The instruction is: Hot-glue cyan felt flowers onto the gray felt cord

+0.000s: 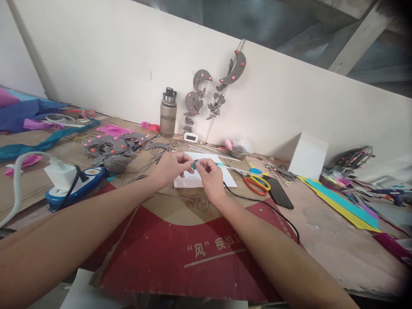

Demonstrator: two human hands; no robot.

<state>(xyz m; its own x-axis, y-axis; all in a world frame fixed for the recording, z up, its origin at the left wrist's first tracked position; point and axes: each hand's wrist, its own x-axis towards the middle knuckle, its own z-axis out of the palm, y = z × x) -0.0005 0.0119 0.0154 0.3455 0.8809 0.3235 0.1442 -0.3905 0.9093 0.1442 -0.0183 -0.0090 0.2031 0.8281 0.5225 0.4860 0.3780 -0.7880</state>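
Note:
Between the fingertips of both hands is a small teal and dark piece (195, 164), too small to make out in detail. My left hand (174, 168) pinches it from the left, closed at thumb and forefinger. From the other side my right hand (210, 177) pinches it too. Both hands hover over a white board (188, 183) lying on a red and brown cardboard sheet (154, 253). Thin grey cord (200, 203) lies in loops below the hands. Scissors with red and yellow handles (255, 185) rest just right of the board.
A black phone (280, 193) lies beyond the scissors. At left stands a blue power strip (93, 178) with a white plug (61, 175). A bottle (168, 113) stands by the wall, near hanging grey moon-shaped ornaments (236, 71). Farther right lie coloured sheets (341, 201) and a glue gun (388, 194).

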